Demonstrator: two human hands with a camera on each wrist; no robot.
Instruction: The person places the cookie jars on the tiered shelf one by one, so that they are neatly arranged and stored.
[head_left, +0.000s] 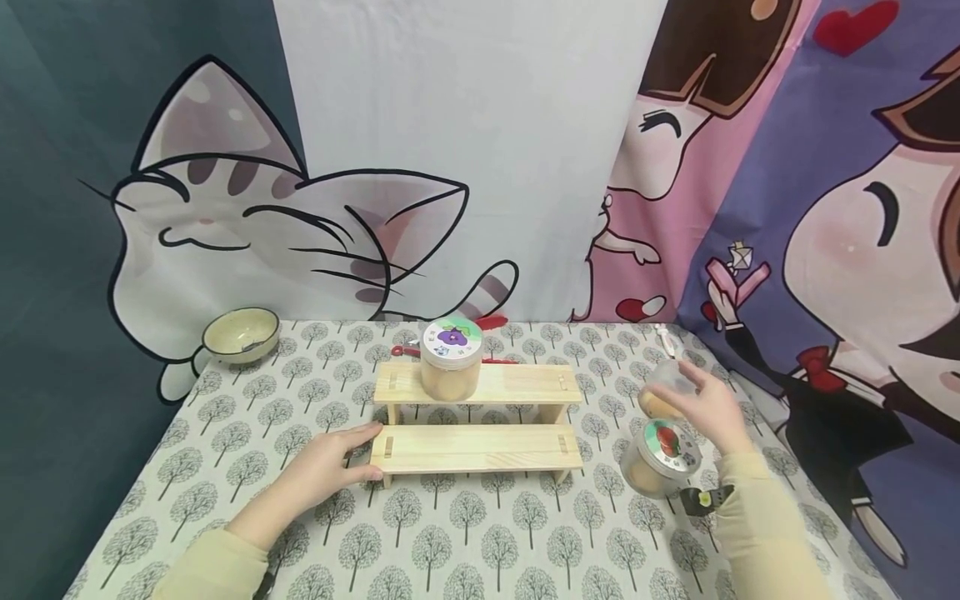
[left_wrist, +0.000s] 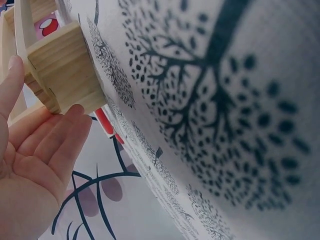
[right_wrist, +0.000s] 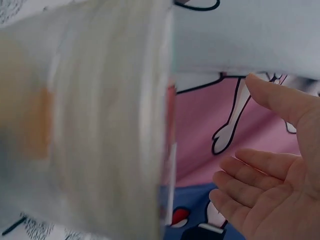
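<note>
My left hand (head_left: 330, 467) touches the left end of a two-step wooden stand (head_left: 480, 450), thumb by the front corner and fingers by the back one. In the left wrist view its fingers (left_wrist: 60, 135) lie nearly straight against the wood. On the upper step stands a clear jar (head_left: 450, 367) with a purple-fruit lid. My right hand (head_left: 705, 408), spread with nothing in its grasp, hovers by a translucent jar (head_left: 660, 406) that it partly hides. Nearer me is a red-fruit-lidded jar (head_left: 660, 458), which looms large and blurred beside the hand in the right wrist view.
A pale green bowl (head_left: 242, 335) sits at the back left of the tree-print tablecloth (head_left: 465, 525). Red-handled items (head_left: 405, 351) lie behind the stand, partly hidden. A small white object (head_left: 665, 340) is at the back right. Cartoon curtains (head_left: 480, 150) hang behind the table.
</note>
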